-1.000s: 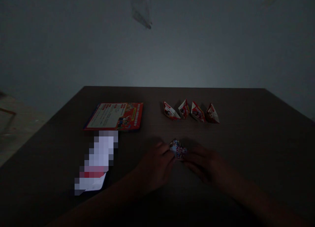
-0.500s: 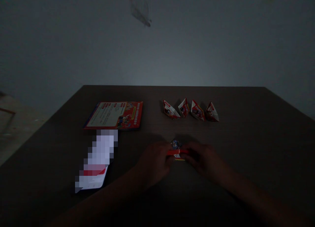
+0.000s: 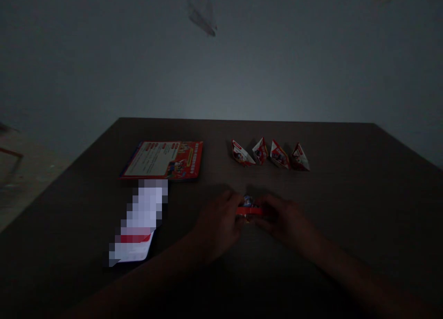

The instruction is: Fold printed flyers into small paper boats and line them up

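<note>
In the head view, the left hand [image 3: 218, 222] and the right hand [image 3: 285, 222] meet over the desk [image 3: 356, 180], with a small folded paper [image 3: 249, 211] between them. The left fingers [image 3: 232, 200] are bent and nearly closed, pinching the near left end of the paper against the thumb. The right fingers [image 3: 270, 202] curl the same way, closed on its right end with the thumb below. Only the gap between the two sets of fingertips shows the paper itself: a bright red band runs across from one hand to the other, with a bluish printed patch just beyond it and a little more print on the near side. The dim light hides exactly how each fingertip presses.

Beyond the fingers, a bit to the right, four folded paper pieces stand in a row on the desk: a white-and-red one [image 3: 242, 155], a second [image 3: 260, 151], a third [image 3: 279, 155] and a darker fourth [image 3: 300, 158]. To the left of the left fingers and farther off lies a printed red booklet [image 3: 152, 161]. Nearer, left of the left hand, is a phone [image 3: 138, 252] with its screen lit and mostly blurred out. Far above the fingers, a clear plastic bag [image 3: 201, 10] shows against the wall [image 3: 284, 61].
</note>
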Motion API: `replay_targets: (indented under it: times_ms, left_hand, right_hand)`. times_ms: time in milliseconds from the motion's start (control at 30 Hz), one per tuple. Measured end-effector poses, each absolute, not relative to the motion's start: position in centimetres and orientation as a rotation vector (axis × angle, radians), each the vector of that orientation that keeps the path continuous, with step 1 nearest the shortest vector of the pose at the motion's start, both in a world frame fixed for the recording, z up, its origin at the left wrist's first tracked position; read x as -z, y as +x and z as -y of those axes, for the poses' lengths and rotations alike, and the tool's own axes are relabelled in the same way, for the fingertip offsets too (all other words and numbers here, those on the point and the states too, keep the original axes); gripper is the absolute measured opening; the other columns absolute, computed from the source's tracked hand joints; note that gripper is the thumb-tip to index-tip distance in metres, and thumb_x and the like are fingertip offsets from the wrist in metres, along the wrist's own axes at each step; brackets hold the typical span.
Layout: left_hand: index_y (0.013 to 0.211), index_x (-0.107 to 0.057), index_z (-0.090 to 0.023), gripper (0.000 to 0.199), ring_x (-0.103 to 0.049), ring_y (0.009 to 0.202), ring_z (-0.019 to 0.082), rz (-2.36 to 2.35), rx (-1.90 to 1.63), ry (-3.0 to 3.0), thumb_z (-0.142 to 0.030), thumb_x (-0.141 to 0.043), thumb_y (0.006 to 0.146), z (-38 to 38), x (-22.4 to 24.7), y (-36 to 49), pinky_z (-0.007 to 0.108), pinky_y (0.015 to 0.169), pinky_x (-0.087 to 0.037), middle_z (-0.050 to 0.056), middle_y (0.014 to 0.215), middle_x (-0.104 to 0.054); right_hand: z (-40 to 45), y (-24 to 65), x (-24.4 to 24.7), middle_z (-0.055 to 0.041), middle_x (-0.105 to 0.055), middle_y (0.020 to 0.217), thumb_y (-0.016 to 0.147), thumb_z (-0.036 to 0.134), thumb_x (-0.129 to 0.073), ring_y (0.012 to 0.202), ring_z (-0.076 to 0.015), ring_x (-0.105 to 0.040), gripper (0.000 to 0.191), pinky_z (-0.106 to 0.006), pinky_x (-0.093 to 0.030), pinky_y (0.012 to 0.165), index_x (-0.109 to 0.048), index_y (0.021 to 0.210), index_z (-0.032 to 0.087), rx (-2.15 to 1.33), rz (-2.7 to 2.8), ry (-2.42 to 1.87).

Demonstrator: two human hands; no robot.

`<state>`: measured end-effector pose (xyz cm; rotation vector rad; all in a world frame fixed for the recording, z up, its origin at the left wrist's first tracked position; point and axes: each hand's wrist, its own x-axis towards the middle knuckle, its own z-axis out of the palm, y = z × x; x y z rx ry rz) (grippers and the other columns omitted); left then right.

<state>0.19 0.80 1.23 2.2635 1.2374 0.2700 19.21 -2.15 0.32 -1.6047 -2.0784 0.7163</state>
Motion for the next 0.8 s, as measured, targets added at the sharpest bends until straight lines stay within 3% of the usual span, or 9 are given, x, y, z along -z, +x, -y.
replay_targets:
  times_ms: [100,333,600,800]
  left_hand:
    - [0.104,-0.056,-0.023,0.025,-0.059,0.089,0.021,-1.302,-0.210,2.293,-0.028,-0.059,0.080,-0.9,-1.4,0.1,0.030,0.073,-0.045,0.004,0.102,-0.058]
    - [0.102,-0.056,-0.023,0.027,-0.060,0.089,0.022,-1.334,-0.129,2.312,-0.033,-0.061,0.078,-1.2,-1.8,-0.3,0.032,0.073,-0.045,0.004,0.101,-0.061]
    - [0.092,-0.061,-0.021,0.018,-0.063,0.075,0.024,-1.401,0.094,2.298,-0.031,-0.057,0.077,-2.1,-2.7,-1.2,0.032,0.061,-0.044,0.008,0.089,-0.066]
    - [0.089,-0.063,-0.019,0.019,-0.064,0.074,0.024,-1.394,0.177,2.320,-0.031,-0.056,0.076,-2.7,-3.2,-1.8,0.032,0.062,-0.045,0.008,0.086,-0.067]
  right_hand:
    - [2.1,19.0,-0.1,-0.0031,-0.070,0.082,0.074,0.034,-0.071,0.069,-0.0193,-0.066,0.028,-0.029,-0.049,0.062,-0.060,0.097,0.021,-0.680,2.060,-1.643]
    - [2.0,18.9,0.1,-0.0034,-0.070,0.088,0.073,0.028,-0.071,0.074,-0.0196,-0.067,0.027,-0.030,-0.051,0.067,-0.062,0.097,0.021,-0.693,2.005,-1.636]
    - [1.9,19.5,-0.5,-0.0047,-0.069,0.095,0.073,0.021,-0.068,0.081,-0.0208,-0.066,0.031,-0.033,-0.051,0.072,-0.061,0.102,0.021,-0.787,1.977,-1.639]
    - [1.7,20.8,-0.5,-0.0051,-0.069,0.098,0.072,0.024,-0.069,0.082,-0.0206,-0.065,0.036,-0.032,-0.051,0.072,-0.061,0.106,0.020,-0.821,1.973,-1.694]
